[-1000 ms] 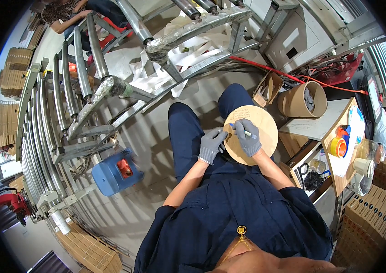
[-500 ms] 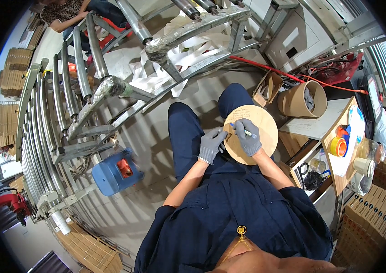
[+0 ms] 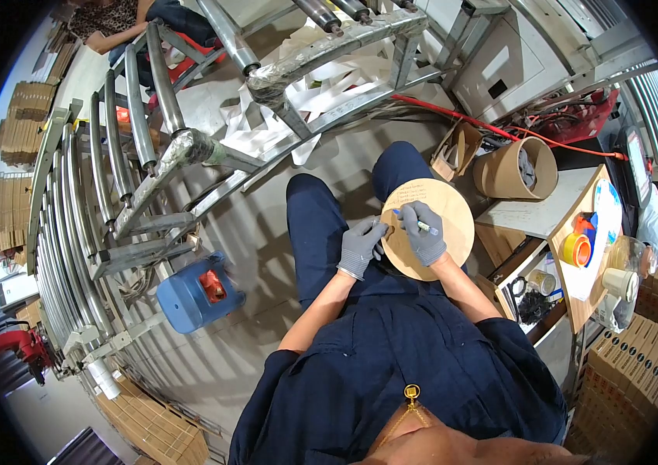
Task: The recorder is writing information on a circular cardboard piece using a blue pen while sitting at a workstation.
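— Wooden disc (image 3: 439, 232), where is it sitting?
— It's resting on my lap; my left hand (image 3: 361, 246) is gripping its edge.
— And your right hand (image 3: 424, 235)?
— Its fingers are pinching a blue pen (image 3: 414, 222), tip touching the disc.

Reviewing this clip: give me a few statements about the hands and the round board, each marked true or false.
1. The right hand holds a pen over the round wooden disc. True.
2. The left hand is bare. False: it wears a grey glove.
3. The disc rests on the person's lap. True.
4. The blue container sits on the disc. False: it stands on the floor to the person's left.
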Demonstrator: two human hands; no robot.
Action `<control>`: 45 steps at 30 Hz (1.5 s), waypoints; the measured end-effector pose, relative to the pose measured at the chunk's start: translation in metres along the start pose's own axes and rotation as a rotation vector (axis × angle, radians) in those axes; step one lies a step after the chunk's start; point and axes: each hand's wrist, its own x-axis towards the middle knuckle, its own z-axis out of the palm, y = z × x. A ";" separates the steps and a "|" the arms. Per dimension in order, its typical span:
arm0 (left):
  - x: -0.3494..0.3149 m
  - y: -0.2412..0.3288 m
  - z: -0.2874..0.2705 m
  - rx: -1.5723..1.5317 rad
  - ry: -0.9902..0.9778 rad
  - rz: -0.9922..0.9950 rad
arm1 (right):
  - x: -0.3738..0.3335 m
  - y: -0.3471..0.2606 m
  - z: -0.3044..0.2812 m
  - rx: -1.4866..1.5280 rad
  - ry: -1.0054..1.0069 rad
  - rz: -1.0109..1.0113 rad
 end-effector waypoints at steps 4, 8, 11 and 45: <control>0.000 0.002 0.000 -0.004 0.000 0.009 | 0.000 -0.001 0.001 0.032 0.014 0.032; 0.001 0.000 0.000 -0.012 0.008 -0.002 | 0.000 -0.001 -0.002 -0.090 0.005 -0.080; 0.001 0.000 0.000 -0.010 0.003 0.002 | -0.001 -0.001 -0.002 -0.033 0.037 -0.016; 0.001 0.001 0.000 -0.009 0.014 -0.010 | 0.001 0.001 -0.002 -0.130 0.008 -0.137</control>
